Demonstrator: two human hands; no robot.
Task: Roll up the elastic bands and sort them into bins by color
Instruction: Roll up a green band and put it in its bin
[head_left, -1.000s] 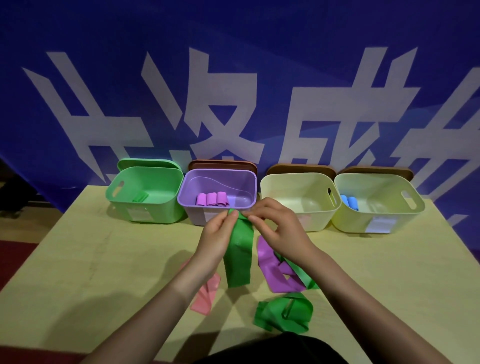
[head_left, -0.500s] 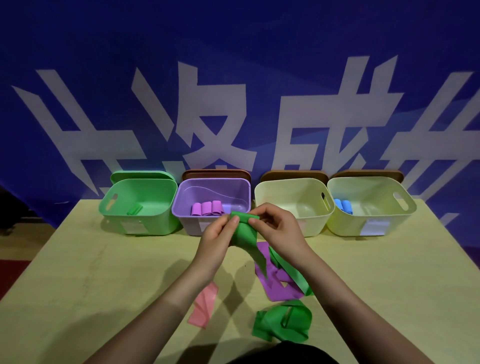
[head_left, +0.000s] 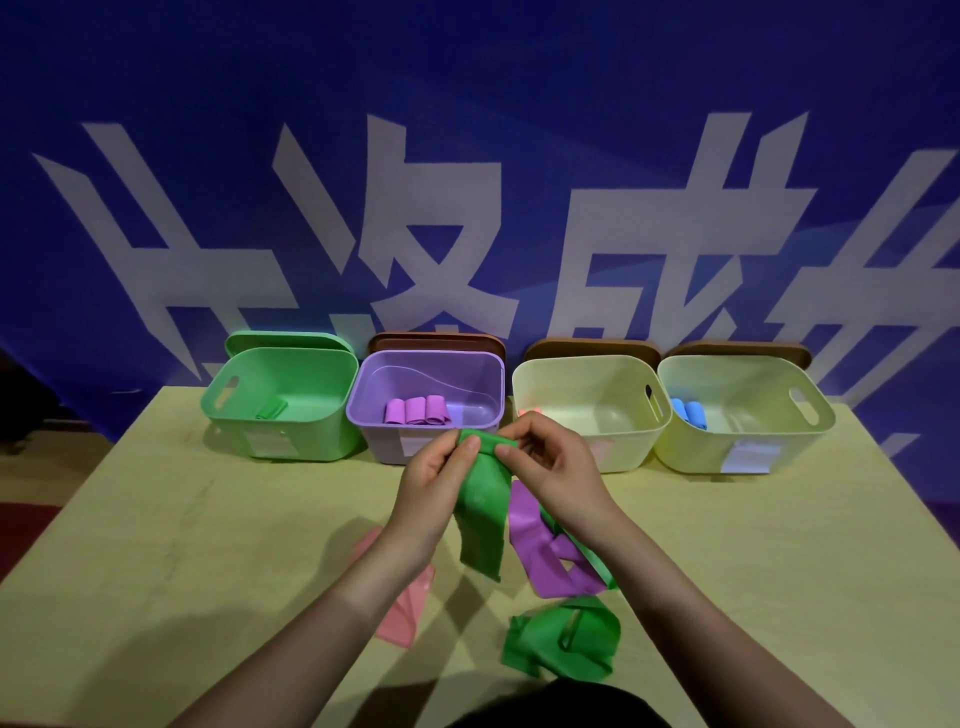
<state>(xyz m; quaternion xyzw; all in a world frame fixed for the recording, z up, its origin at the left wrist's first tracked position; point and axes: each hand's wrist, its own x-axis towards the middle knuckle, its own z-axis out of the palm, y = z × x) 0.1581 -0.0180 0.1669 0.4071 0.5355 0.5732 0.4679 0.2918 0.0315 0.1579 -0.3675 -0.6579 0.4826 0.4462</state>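
My left hand (head_left: 439, 480) and my right hand (head_left: 553, 467) pinch the top end of a green band (head_left: 483, 512), which hangs down above the table in front of the purple bin (head_left: 431, 441). Flat on the table lie a purple band (head_left: 545, 556), a pink band (head_left: 405, 608) partly under my left forearm, another green band (head_left: 587, 558) beneath my right wrist, and a crumpled green band (head_left: 563, 642). The purple bin holds three purple rolls (head_left: 415, 410). The green bin (head_left: 283, 402) holds one green roll (head_left: 271, 408).
Two pale yellow bins stand at the back right: the nearer one (head_left: 592, 415) shows a pink bit at its left edge, the far one (head_left: 743, 415) holds blue rolls (head_left: 688, 411). Lids lean behind the bins. A blue banner rises behind the table (head_left: 156, 519).
The top end of the green band has been folded over between my fingers, and the hanging length looks shorter than a second ago. My view has tilted a little.
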